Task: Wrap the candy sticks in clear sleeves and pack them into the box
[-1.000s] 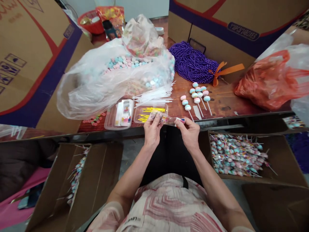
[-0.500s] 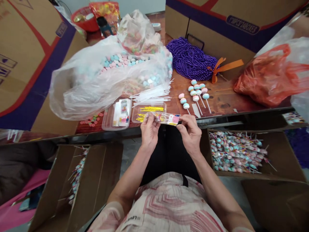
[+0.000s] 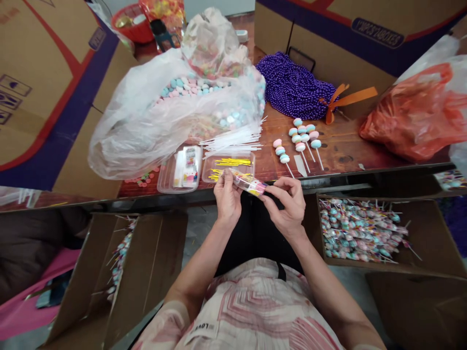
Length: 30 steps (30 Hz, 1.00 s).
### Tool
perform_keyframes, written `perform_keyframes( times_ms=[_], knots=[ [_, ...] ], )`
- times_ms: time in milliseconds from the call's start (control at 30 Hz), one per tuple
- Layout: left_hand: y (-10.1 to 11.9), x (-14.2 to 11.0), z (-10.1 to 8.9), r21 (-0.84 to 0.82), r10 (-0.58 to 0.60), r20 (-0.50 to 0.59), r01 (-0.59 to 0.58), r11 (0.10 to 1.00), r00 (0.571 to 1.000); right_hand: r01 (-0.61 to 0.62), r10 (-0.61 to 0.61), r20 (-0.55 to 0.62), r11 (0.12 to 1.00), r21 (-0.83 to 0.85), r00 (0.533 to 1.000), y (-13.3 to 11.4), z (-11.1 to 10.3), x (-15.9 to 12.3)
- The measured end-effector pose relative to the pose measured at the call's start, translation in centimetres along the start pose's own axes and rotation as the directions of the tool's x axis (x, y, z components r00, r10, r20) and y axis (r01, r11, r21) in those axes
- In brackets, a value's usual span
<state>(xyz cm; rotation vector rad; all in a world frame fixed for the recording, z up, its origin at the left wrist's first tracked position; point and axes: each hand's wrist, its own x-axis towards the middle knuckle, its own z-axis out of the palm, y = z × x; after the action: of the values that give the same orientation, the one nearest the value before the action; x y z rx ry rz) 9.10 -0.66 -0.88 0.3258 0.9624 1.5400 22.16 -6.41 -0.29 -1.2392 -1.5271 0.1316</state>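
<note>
My left hand (image 3: 228, 199) pinches one end of a small clear printed candy bag (image 3: 248, 183) between thumb and fingers. The bag slants down to the right, and colourful print shows on it. At its lower end, the thumb and fingertips of my right hand (image 3: 286, 204) close on the edge. Just behind, a plastic tray (image 3: 237, 176) holds yellow twist ties (image 3: 233, 162). To its left, another clear tray (image 3: 164, 181) contains a stack of flat printed bags (image 3: 188, 170). Several candy skewers (image 3: 301, 137) in pink, blue and white lie on the table to the right.
White sticks (image 3: 233, 141) lie behind the trays, before a large plastic bag of candies (image 3: 138, 121). Purple bead strands (image 3: 292, 87) and a red plastic bag (image 3: 408, 116) are further right. Below the table edge stand cartons of wrapped candy sticks (image 3: 361, 231). Big cardboard boxes (image 3: 47, 97) flank the table.
The candy bag has tilted, its right end now lower. My right hand has shifted slightly down and left, its fingers more spread along the bag's end. The camera view has shifted a little.
</note>
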Motion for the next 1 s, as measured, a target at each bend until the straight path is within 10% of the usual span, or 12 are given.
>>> perform_keyframes(
  times_ms=[167, 533, 733, 1000],
  knots=[
    [-0.3, 0.2, -0.2, 0.004, 0.016, 0.006, -0.016, 1.0, 1.0, 0.123, -0.122, 0.02, 0.992, -0.033, 0.992, 0.4, 0.4, -0.7],
    [-0.8, -0.8, -0.2, 0.152, 0.114, 0.185, -0.143, 0.978, 0.976, -0.006, 0.009, 0.263, 1.0, -0.013, 0.965, 1.3, 1.5, -0.7],
    [-0.2, -0.5, 0.1, 0.039, -0.018, 0.022, 0.017, 0.999, 1.0, 0.101, -0.078, 0.232, 0.991, -0.092, 0.97, 1.0, 0.9, 0.0],
    [-0.2, -0.5, 0.7, 0.084, 0.052, 0.03, -0.054, 0.995, 0.998, 0.068, -0.037, 0.263, 0.991, -0.111, 0.964, 1.6, 1.0, 0.6]
  ],
)
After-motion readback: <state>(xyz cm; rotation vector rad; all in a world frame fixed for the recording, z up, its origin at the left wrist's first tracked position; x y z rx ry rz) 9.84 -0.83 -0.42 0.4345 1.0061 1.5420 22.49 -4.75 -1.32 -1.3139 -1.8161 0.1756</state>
